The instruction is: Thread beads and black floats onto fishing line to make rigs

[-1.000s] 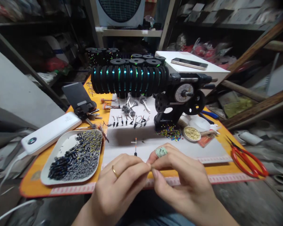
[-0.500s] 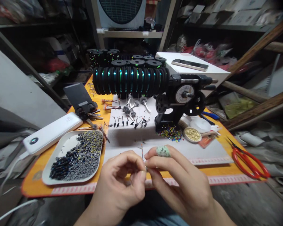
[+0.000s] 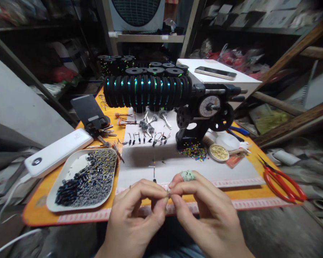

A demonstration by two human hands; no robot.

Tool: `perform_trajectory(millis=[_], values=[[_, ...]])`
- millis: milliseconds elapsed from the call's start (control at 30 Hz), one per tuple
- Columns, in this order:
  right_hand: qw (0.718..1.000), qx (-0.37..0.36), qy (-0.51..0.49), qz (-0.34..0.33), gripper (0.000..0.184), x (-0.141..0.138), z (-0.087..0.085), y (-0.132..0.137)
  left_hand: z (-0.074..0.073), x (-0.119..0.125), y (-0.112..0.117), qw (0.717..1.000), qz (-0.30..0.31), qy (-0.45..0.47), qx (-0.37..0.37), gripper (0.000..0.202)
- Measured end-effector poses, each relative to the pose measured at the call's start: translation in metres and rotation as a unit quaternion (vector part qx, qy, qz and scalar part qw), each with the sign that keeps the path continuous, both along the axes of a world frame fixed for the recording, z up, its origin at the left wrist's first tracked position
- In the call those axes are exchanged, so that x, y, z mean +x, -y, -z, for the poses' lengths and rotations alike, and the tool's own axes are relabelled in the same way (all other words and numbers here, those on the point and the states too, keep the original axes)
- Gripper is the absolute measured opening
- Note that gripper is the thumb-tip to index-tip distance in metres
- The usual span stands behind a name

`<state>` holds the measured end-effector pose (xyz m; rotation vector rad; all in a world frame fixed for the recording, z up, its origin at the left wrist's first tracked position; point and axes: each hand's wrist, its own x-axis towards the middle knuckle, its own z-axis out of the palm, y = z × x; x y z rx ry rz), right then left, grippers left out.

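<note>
My left hand (image 3: pixel 138 211) and my right hand (image 3: pixel 207 211) meet at the near edge of the table. Thumb and index finger of each are pinched at a tiny pale, shiny piece (image 3: pixel 168 193), too small and covered to name. A green patterned wrap (image 3: pixel 188 175) circles a finger of my right hand. Just beyond my left fingers, a thin line with small orange and dark parts (image 3: pixel 154 170) hangs upright. Above it is a row of black spools (image 3: pixel 148 92) with shiny blue-green cores, mounted on a black geared winder (image 3: pixel 204 114).
On the left are a white tray (image 3: pixel 50 200) of small grey and black pieces and a white power bank (image 3: pixel 57 152). Colored beads (image 3: pixel 195 152), a dish of gold beads (image 3: pixel 219 153) and red-handled scissors (image 3: pixel 281 184) lie right. A phone (image 3: pixel 215 72) rests on a white box.
My fingertips have drawn slightly apart, showing more of the tiny piece. The hanging line now stands left of the gap between my hands, over my left fingers. The view has shifted slightly.
</note>
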<state>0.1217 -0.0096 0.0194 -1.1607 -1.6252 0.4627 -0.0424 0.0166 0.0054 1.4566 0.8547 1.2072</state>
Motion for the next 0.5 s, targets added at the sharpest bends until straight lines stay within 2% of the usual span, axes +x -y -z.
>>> perform_trajectory(millis=[67,167,300,367,500], values=[[0.999,-0.034,-0.013,0.002,0.013,0.0015,0.0039,0.0012,0.0033,0.0003,0.0025,1.000,-0.007,0.018,-0.013,0.020],[0.999,-0.046,-0.024,0.003,0.011,0.0038,0.0078,0.0027,0.0056,0.0018,0.0048,0.999,-0.017,0.035,-0.030,0.023],[0.998,-0.063,-0.023,-0.002,0.011,0.0054,0.0097,0.0051,0.0031,0.0015,0.0033,1.000,-0.016,-0.012,-0.017,0.025],[0.996,-0.079,-0.029,-0.015,0.011,0.0054,0.0102,0.0064,0.0003,0.0004,0.0006,0.997,0.000,-0.071,0.024,0.028],[0.992,-0.107,-0.058,-0.037,0.012,0.0039,0.0103,0.0078,-0.0010,-0.0008,-0.0045,0.975,0.028,-0.140,0.171,0.024]])
